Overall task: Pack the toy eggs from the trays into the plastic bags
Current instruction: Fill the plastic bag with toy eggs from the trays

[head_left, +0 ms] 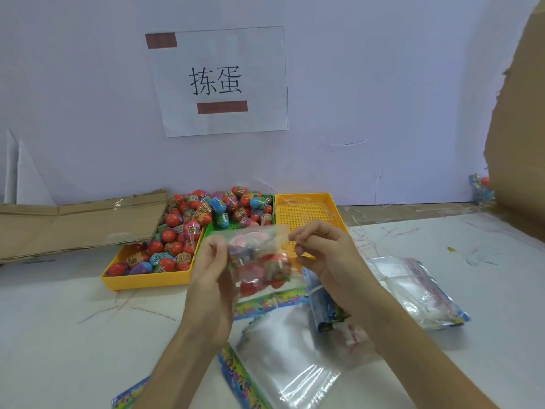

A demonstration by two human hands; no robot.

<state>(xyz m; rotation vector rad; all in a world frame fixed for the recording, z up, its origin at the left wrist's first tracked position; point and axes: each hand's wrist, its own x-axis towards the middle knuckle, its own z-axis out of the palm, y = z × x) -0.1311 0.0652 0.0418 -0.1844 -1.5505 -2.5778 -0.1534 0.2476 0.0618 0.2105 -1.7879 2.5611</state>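
I hold a clear plastic bag (259,261) with several toy eggs inside, raised above the table at the centre. My left hand (211,270) grips its left side, and my right hand (321,249) pinches its top right edge. Behind it, a yellow tray (147,280) on the left is heaped with red, blue and pink toy eggs (177,231). A green tray (213,228) in the middle holds more eggs (244,208). To the right of these stands a yellow tray (306,208) with no eggs showing in it.
Empty plastic bags lie on the white table: one pile at the right (413,293), others in front of me (283,358). Flattened cardboard (73,222) lies at the left, a cardboard wall (519,128) stands at the right. A packed bag (482,187) sits by the back wall.
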